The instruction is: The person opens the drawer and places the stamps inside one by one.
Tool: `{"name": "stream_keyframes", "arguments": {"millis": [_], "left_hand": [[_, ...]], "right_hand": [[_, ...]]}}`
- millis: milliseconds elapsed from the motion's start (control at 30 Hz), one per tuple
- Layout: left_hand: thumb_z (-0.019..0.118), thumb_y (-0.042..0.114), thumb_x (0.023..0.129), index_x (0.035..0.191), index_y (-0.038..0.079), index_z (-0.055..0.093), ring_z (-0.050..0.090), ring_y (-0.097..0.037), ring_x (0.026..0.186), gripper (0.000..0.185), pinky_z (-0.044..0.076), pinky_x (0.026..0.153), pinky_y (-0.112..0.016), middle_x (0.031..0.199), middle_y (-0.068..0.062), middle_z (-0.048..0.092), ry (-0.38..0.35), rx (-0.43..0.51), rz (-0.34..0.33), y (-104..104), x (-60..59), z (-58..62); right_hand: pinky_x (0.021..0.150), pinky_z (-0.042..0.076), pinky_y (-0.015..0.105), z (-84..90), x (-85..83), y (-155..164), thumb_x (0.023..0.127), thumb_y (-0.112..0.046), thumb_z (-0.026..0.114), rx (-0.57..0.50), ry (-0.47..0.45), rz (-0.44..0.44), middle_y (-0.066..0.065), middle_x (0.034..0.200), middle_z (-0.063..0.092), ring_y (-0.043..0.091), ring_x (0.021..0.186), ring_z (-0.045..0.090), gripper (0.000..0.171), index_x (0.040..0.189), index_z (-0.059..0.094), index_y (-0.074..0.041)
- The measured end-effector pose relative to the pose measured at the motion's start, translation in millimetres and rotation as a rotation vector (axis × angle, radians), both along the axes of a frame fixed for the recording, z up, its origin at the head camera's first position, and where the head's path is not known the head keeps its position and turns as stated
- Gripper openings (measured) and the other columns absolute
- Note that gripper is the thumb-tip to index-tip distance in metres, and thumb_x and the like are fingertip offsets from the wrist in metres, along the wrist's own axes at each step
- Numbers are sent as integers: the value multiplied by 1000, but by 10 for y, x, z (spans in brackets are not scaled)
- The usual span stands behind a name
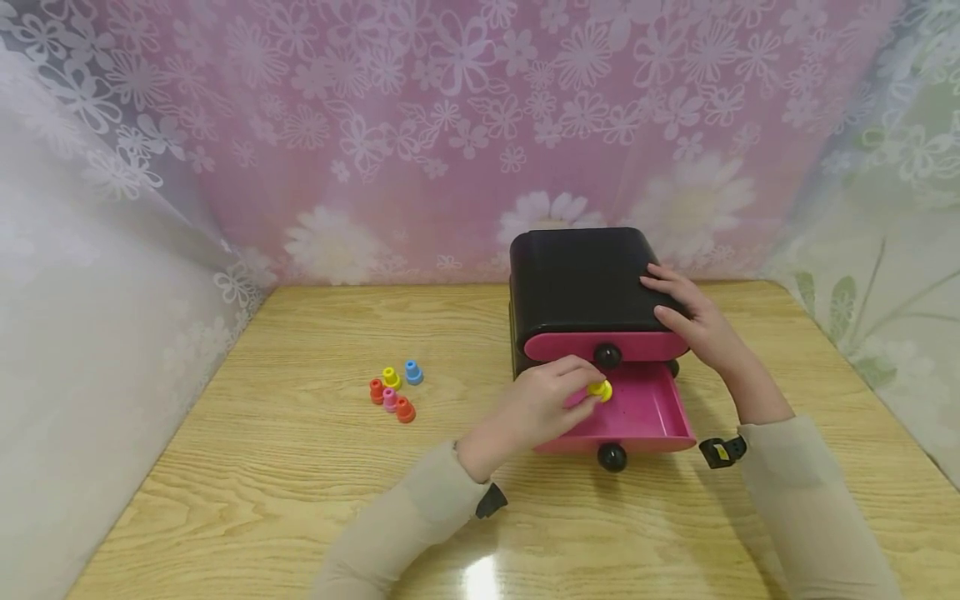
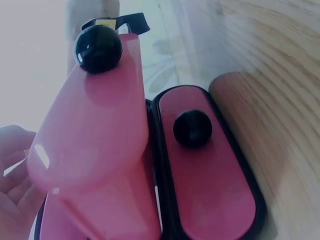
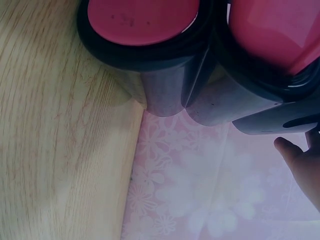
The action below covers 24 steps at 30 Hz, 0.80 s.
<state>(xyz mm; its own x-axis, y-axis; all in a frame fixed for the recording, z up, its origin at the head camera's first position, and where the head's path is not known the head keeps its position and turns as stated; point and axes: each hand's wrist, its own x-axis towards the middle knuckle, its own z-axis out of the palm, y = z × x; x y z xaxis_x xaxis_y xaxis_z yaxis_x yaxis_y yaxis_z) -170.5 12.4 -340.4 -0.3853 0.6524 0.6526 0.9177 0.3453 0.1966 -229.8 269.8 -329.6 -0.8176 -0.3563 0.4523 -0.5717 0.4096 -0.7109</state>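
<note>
My left hand (image 1: 543,400) pinches a small yellow peg (image 1: 602,389) between thumb and fingers, above the pulled-out pink drawer (image 1: 645,404). That drawer belongs to a black drawer box (image 1: 588,279) with pink fronts and round black knobs. My right hand (image 1: 697,321) rests on the box's upper right edge, fingers spread over its top. In the left wrist view the drawer front (image 2: 95,125) hides part of the left hand (image 2: 17,185). The right wrist view catches only part of the right hand (image 3: 305,162) beside the box.
Several small pegs stand grouped on the wooden table (image 1: 300,467) left of the box: a blue peg (image 1: 413,372), a yellow one, a pink one and red ones. Behind the table hangs a pink flowered cloth (image 1: 420,167). A closed lower drawer (image 2: 210,175) sits below the open one.
</note>
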Motion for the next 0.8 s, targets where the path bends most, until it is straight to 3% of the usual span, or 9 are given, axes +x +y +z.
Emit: {"name": "stream_keyframes", "arguments": {"millis": [367,533,800], "left_hand": [[63,19,81,96,12,62,56,-4,82,16,40,75,-9,95,5,60,36,-194,106,235,46,-1],[64,23,81,97,15,64,55,-2,88,19,38,80,-9,96,8,61,46,-211,136,326,50,-30],[62,25,82,98,17,64,54,0,86,18,39,77,-9,96,9,60,43,-254,161,430,47,-76]], "right_hand": [[101,7,54,-25,-31,11,87,0,47,-10,10,-1,18,141,23,18,132,8,42,129,40,4],[101,7,54,-18,-26,4,87,0,47,-12,16,-5,18,141,24,16,132,8,42,128,41,4],[102,5,51,-33,-31,4,86,4,45,-30,31,4,23,139,24,19,132,9,41,127,41,5]]}}
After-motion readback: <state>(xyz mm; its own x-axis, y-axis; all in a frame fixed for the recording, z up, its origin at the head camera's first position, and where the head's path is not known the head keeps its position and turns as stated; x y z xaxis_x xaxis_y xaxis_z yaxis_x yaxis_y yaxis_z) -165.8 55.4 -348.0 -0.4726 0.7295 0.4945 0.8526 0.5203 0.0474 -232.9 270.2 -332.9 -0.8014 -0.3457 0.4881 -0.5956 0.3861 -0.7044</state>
